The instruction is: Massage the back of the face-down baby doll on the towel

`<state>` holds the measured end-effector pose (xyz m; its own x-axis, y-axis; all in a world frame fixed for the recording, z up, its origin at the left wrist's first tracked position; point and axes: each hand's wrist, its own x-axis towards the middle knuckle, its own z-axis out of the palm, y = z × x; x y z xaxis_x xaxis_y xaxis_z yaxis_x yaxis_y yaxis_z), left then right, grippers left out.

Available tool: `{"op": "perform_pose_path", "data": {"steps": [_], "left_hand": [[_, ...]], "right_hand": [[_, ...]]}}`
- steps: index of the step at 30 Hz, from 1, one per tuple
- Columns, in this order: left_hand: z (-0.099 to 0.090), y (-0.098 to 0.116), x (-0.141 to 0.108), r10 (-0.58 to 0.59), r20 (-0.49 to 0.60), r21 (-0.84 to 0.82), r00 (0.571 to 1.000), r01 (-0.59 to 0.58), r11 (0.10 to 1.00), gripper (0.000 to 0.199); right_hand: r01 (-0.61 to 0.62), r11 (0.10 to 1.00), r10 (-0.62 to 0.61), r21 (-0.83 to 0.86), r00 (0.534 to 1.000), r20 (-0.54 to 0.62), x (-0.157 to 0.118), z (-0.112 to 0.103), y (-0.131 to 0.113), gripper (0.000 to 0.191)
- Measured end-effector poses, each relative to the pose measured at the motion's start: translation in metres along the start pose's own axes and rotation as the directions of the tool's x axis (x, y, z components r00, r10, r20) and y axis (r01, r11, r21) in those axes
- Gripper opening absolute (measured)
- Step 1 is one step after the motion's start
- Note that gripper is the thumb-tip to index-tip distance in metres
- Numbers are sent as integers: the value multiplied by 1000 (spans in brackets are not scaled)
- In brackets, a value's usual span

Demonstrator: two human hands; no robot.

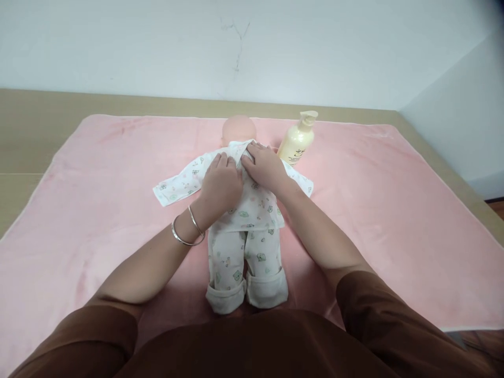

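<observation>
Head view. Beyond the fingers we see a pale wall [157, 47] marked by a branching crack [238, 44], with a second wall [468, 100] off to their far right. A light wood-toned table [27, 126] bears a pink plush blanket [374, 210] with a pale edge and a few creases; it spreads on every side of the fingers. Under and around the fingers we find a baby doll [238, 128], its smooth rounded head just past the fingertips and its legs toward us. It wears a white long-sleeved top [255, 205] printed with small figures, the sleeves spread to either side of the fingers, and matching trousers [262, 260] with thick turned-up cuffs. The left hand [222, 181], below two silver-coloured bangles [182, 242], rests on the chest with fingers bent and close together. The right hand [265, 165] lies at the collar, fingers narrowly set, thumb apart. Whether either pinches cloth we cannot tell. Just right of the right fingers stands a cream pump bottle [297, 142].
</observation>
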<state>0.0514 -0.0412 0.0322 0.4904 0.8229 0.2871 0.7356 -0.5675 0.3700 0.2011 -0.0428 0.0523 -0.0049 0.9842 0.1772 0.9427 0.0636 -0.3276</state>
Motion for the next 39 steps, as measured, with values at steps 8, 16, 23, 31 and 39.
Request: {"op": "perform_pose_path", "data": {"steps": [8, 16, 23, 31, 39], "left_hand": [[-9, -20, 27, 12, 13, -85, 1000, -11, 996, 31], [5, -25, 29, -11, -95, -95, 995, 2, 995, 30], [18, -31, 28, -49, -145, -140, 988, 29, 990, 33], [19, -33, 26, -42, -172, -123, 984, 21, 992, 36], [16, -30, 25, -54, -153, -116, 987, 37, 993, 36]], "right_hand": [[-10, 980, -14, -201, 993, -118, -26, -4, -21, 37], [-82, 990, 73, -113, 994, -76, -24, 1, -24, 38], [-42, 997, 39, -69, 998, -45, -10, 22, -5, 57], [-21, 999, 19, -25, 995, -94, -12, 28, -2, 59], [-38, 999, 36, -21, 995, -96, -14, 27, -5, 61]]}}
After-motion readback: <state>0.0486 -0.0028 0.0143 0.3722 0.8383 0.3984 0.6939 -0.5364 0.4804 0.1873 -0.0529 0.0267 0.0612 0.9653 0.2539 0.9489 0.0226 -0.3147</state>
